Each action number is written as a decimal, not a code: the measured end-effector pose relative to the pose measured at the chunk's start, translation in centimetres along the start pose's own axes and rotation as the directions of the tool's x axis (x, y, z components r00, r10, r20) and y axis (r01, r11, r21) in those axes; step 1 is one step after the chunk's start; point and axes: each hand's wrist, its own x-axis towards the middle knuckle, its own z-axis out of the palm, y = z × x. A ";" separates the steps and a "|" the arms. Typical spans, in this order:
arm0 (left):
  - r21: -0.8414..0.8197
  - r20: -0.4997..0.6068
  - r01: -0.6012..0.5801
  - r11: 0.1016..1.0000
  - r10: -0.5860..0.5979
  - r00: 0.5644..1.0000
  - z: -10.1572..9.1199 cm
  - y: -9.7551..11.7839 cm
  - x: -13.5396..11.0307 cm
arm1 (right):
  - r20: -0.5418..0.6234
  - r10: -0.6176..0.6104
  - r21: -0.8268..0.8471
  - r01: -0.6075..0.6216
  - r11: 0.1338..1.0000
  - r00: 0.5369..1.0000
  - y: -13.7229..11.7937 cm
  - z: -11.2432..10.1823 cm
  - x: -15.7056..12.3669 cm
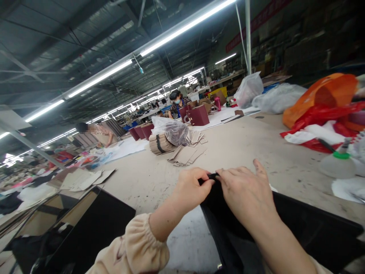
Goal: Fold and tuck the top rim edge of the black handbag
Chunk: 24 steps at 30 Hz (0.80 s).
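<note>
A black box-like piece [310, 224] with a fabric-like covering stands on the table in front of me, partly behind my right forearm. At its far left corner, my left hand [189, 186] pinches the black edge between thumb and fingers. Right beside it, my right hand [245, 190] lies over the same edge, its fingertips pressed on the rim and its thumb raised. The inside of the black piece is dark, and its lower part runs out of the frame.
Another black box [94, 224] stands at the left. Ahead lie a strapped cardboard bundle [159, 144], loose card pieces [186, 154] and maroon boxes [198, 115]. At the right are a green-collared bottle [338, 163] and an orange bag [319, 97]. Two people work farther off.
</note>
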 end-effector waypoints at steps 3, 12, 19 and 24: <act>-0.126 -0.029 0.003 0.992 -0.007 1.000 -0.5 -0.5 -0.9 | -0.010 0.008 0.001 -0.008 1.000 1.000 0.2 0.0 0.1; -0.019 0.040 0.012 1.000 -0.011 0.999 -1.7 -0.8 -1.4 | -0.033 0.009 0.006 -0.009 1.000 0.999 0.2 0.1 0.1; 0.080 0.033 0.078 0.994 -0.081 0.996 -1.2 -0.5 -0.5 | -0.057 0.016 0.001 -0.016 1.000 0.998 0.4 0.5 0.2; 0.140 0.042 0.110 0.984 -0.117 0.992 -1.1 -0.5 0.2 | -0.073 0.015 -0.011 -0.016 1.000 0.997 0.7 0.8 0.2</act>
